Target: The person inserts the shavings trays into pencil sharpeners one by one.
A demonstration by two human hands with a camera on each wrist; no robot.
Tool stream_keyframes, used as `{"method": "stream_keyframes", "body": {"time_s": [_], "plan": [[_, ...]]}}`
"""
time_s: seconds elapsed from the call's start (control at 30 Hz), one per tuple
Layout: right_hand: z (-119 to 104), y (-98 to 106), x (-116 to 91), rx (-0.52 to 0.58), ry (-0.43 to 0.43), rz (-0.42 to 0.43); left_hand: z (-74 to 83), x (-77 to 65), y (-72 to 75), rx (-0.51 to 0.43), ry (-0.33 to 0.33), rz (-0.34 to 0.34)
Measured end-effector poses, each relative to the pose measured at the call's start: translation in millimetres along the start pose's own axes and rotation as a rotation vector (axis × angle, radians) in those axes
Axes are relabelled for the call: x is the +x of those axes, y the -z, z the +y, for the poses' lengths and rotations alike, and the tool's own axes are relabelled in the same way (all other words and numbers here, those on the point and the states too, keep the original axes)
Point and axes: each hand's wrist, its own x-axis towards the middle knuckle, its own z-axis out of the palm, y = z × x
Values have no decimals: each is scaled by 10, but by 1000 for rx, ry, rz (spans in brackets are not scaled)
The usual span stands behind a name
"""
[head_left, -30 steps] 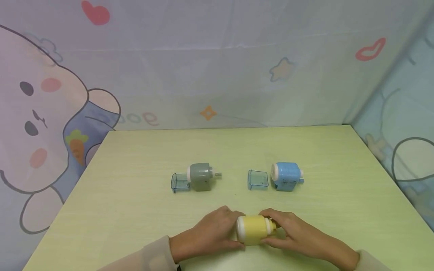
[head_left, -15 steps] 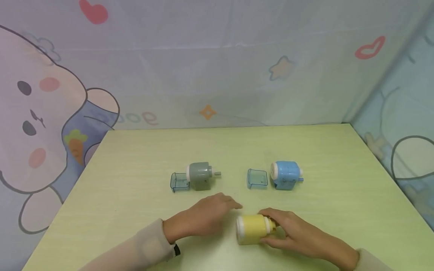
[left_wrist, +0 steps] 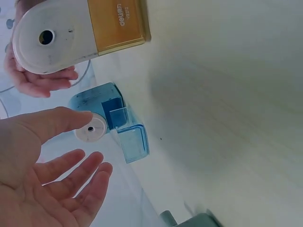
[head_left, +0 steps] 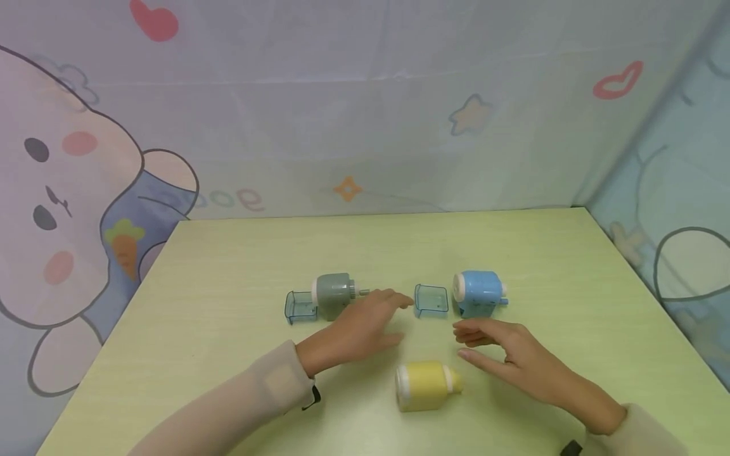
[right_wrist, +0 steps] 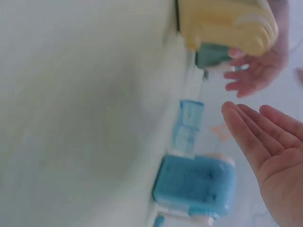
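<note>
In the head view a yellow crank pencil sharpener point(head_left: 424, 386) stands near the front, with neither hand on it. The left wrist view shows its white face with a pencil hole and its amber drawer point(left_wrist: 120, 23). My left hand point(head_left: 362, 329) hovers, fingers loosely extended, in front of the grey sharpener point(head_left: 332, 290) and left of a clear blue drawer point(head_left: 431, 303). That drawer lies beside the blue sharpener point(head_left: 481, 292). My right hand point(head_left: 516, 351) is in front of the blue sharpener, its fingers relaxed and holding nothing.
A clear drawer point(head_left: 301, 308) lies left of the grey sharpener. Everything stands on a pale yellow-green table point(head_left: 228, 253). A printed cloth point(head_left: 285, 126) hangs behind the table's back edge and along its right side.
Both hands have let go of the yellow sharpener, the left one first. The left hand has moved forward toward the clear blue drawer, and the right hand has moved forward and slightly right.
</note>
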Motion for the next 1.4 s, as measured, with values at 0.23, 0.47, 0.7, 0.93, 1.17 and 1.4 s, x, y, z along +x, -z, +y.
{"method": "stream_keyframes", "body": {"time_s": [0.23,0.47,0.7,0.93,1.17,1.4], "plan": [[131,215,42,-198,71,182,-7,122,-51,-48,49,6],[274,420,80,-353,54,286,-34,223,-125,-87,85,9],[436,501,140,-383,-5,281,-32,336,-179,-70,122,-8],[563,536,184,-352,-87,213,-17,459,-257,-48,168,-29],[631,532,215,-295,-122,152,-28,551,-374,-21,218,-17],[661,511,222,-245,-149,139,-48,615,-459,-66,212,-18]]}}
